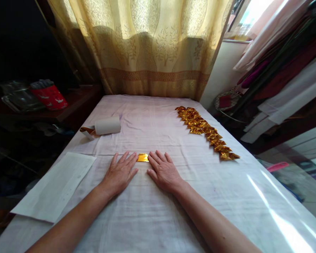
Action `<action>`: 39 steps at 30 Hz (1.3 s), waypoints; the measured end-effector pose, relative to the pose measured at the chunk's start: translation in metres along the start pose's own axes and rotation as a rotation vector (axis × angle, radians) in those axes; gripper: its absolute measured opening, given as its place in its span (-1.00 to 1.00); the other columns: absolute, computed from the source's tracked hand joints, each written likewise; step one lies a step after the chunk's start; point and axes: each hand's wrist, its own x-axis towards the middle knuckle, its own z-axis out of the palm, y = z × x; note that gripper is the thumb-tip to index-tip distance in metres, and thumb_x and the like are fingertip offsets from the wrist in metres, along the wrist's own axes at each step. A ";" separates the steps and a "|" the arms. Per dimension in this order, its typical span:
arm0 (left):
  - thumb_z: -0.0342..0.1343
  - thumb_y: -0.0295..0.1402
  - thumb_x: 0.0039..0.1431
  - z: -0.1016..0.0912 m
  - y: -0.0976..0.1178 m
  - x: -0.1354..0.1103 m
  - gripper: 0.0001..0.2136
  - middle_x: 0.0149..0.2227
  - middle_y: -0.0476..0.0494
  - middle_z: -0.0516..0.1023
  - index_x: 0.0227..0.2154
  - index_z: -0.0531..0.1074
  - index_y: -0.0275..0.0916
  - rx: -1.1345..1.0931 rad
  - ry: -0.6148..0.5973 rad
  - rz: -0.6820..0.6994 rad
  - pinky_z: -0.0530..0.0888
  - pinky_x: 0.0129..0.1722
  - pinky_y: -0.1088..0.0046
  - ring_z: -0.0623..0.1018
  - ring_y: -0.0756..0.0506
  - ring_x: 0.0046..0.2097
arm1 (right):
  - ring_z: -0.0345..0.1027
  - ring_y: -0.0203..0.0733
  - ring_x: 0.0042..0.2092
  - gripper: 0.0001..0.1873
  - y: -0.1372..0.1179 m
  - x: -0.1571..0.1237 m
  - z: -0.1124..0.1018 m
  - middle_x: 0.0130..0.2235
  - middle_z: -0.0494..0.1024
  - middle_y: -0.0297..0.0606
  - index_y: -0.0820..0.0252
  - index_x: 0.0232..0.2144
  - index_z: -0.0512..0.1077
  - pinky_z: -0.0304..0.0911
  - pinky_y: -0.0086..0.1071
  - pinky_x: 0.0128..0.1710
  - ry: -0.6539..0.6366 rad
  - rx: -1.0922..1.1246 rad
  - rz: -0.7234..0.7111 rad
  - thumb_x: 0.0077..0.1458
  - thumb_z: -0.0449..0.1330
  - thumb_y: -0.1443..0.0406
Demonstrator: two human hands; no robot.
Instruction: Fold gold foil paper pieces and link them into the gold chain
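Observation:
A small rectangle of shiny gold foil paper (143, 157) lies flat on the white cloth, between my two hands. My left hand (120, 173) rests palm down with its fingers spread, the fingertips at the foil's left edge. On the other side my right hand (164, 171) lies flat too, fingers stretched out, its index fingertip touching or just over the foil's right edge. Neither hand grips anything. Toward the far right, folded gold foil pieces (200, 123) sit close together in slanting rows.
A white roll with a gold inner side (107, 125) lies at the back left. Nearer, a white sheet (56, 184) hangs slightly over the left edge of the cloth-covered table (147, 218). Beyond that edge stand a red container (51, 97) and a glass jug (22, 96). Clothes (292, 88) hang at right.

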 end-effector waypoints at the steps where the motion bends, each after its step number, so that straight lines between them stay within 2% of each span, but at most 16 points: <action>1: -0.09 -0.23 0.37 -0.003 -0.001 0.002 -0.60 0.21 -0.18 0.45 0.22 0.32 -0.08 -0.002 0.032 -0.002 0.06 0.30 -0.11 0.33 -0.26 0.28 | 0.01 0.09 0.36 -0.46 0.000 0.001 0.000 0.34 0.22 -0.16 0.13 0.29 0.22 -0.08 0.14 0.31 0.015 0.003 0.002 0.33 0.02 0.11; 4: -0.01 -0.30 0.34 -0.014 -0.001 0.016 -0.74 0.02 -0.19 0.59 -0.01 0.50 -0.11 -0.030 0.063 0.002 0.21 0.21 -0.05 0.51 -0.24 0.07 | 0.09 0.09 0.32 -0.52 -0.002 0.004 -0.001 0.30 0.32 -0.17 0.13 0.23 0.31 -0.02 0.11 0.28 0.055 0.016 0.009 0.32 0.05 0.15; 7: 0.07 -0.28 0.30 -0.022 -0.003 0.030 -0.83 -0.20 -0.17 0.60 -0.19 0.55 -0.15 -0.065 0.000 0.016 0.40 -0.03 0.19 0.54 -0.18 -0.13 | 0.20 0.05 0.25 -0.59 -0.004 0.010 -0.005 0.22 0.42 -0.18 0.12 0.13 0.41 0.12 -0.04 0.22 0.092 0.029 0.018 0.28 0.11 0.20; 9: 0.08 -0.29 0.29 -0.025 -0.005 0.035 -0.83 -0.26 -0.15 0.58 -0.21 0.56 -0.16 -0.084 -0.017 0.029 0.42 -0.13 0.29 0.53 -0.15 -0.19 | 0.31 -0.01 0.15 -0.67 -0.004 0.014 -0.009 0.14 0.50 -0.19 0.10 0.04 0.48 0.21 -0.14 0.14 0.111 0.035 0.028 0.26 0.15 0.23; 13: 0.05 -0.28 0.30 -0.026 -0.011 0.038 -0.80 -0.28 -0.14 0.59 -0.19 0.57 -0.16 -0.149 -0.027 0.025 0.42 -0.17 0.34 0.53 -0.14 -0.21 | 0.43 -0.10 -0.05 -0.73 -0.002 0.021 -0.016 -0.08 0.60 -0.20 0.06 -0.05 0.55 0.30 -0.29 -0.02 0.117 0.075 0.068 0.28 0.13 0.25; 18: -0.02 -0.26 0.32 -0.029 -0.011 0.044 -0.74 -0.28 -0.12 0.64 -0.25 0.59 -0.14 -0.284 -0.040 -0.046 0.41 -0.23 0.40 0.56 -0.12 -0.23 | 0.48 -0.12 -0.14 -0.72 0.003 0.026 -0.018 -0.18 0.63 -0.19 0.04 -0.12 0.60 0.27 -0.36 -0.16 0.096 0.292 0.206 0.26 0.11 0.24; 22: -0.03 -0.18 0.27 -0.032 -0.012 0.055 -0.69 -0.36 -0.06 0.64 -0.35 0.61 -0.15 -0.418 -0.057 -0.140 0.37 -0.35 0.47 0.56 -0.09 -0.31 | 0.49 -0.19 -0.26 -0.71 0.010 0.035 -0.019 -0.29 0.66 -0.29 0.05 -0.20 0.64 0.23 -0.44 -0.30 0.087 0.403 0.262 0.22 0.11 0.26; 25: -0.04 -0.11 0.22 -0.030 -0.016 0.069 -0.63 -0.48 -0.03 0.60 -0.40 0.61 -0.20 -0.504 -0.052 -0.240 0.33 -0.44 0.48 0.53 -0.08 -0.41 | 0.42 -0.27 -0.43 -0.68 0.018 0.047 -0.021 -0.50 0.60 -0.38 0.11 -0.31 0.66 0.14 -0.49 -0.46 0.065 0.501 0.307 0.19 0.08 0.27; 29: 0.00 -0.08 0.13 -0.022 -0.018 0.087 -0.62 -0.44 -0.03 0.62 -0.33 0.62 -0.24 -0.607 -0.027 -0.336 0.37 -0.43 0.49 0.55 -0.08 -0.39 | 0.30 -0.33 -0.57 -0.67 0.033 0.066 -0.022 -0.64 0.47 -0.42 0.21 -0.40 0.66 0.07 -0.51 -0.57 0.079 0.585 0.356 0.13 0.08 0.28; 31: 0.04 -0.10 0.10 -0.016 -0.017 0.094 -0.63 -0.43 -0.04 0.63 -0.29 0.62 -0.24 -0.638 -0.013 -0.371 0.38 -0.44 0.49 0.55 -0.08 -0.40 | 0.30 -0.32 -0.58 -0.67 0.039 0.074 -0.021 -0.65 0.46 -0.41 0.22 -0.42 0.65 0.07 -0.51 -0.58 0.125 0.592 0.375 0.13 0.09 0.28; 33: 0.06 -0.16 0.08 -0.010 -0.015 0.099 -0.67 -0.41 -0.04 0.65 -0.25 0.62 -0.23 -0.648 0.004 -0.406 0.40 -0.44 0.49 0.56 -0.08 -0.40 | 0.36 -0.29 -0.52 -0.67 0.043 0.081 -0.018 -0.58 0.54 -0.37 0.19 -0.40 0.66 0.13 -0.49 -0.53 0.199 0.584 0.380 0.14 0.08 0.27; 36: 0.05 -0.27 0.13 0.000 -0.012 0.104 -0.70 -0.27 -0.07 0.69 -0.17 0.61 -0.19 -0.622 0.058 -0.484 0.47 -0.33 0.48 0.60 -0.08 -0.30 | 0.48 -0.23 -0.35 -0.70 0.043 0.086 -0.011 -0.38 0.66 -0.31 0.09 -0.31 0.66 0.26 -0.45 -0.35 0.307 0.563 0.356 0.16 0.10 0.26; 39: 0.02 -0.33 0.17 0.006 -0.012 0.106 -0.70 -0.16 -0.12 0.68 -0.13 0.60 -0.18 -0.555 0.116 -0.589 0.48 -0.21 0.45 0.62 -0.11 -0.19 | 0.53 -0.17 -0.24 -0.76 0.041 0.088 -0.003 -0.26 0.69 -0.27 0.03 -0.28 0.65 0.32 -0.39 -0.20 0.353 0.553 0.322 0.12 0.16 0.29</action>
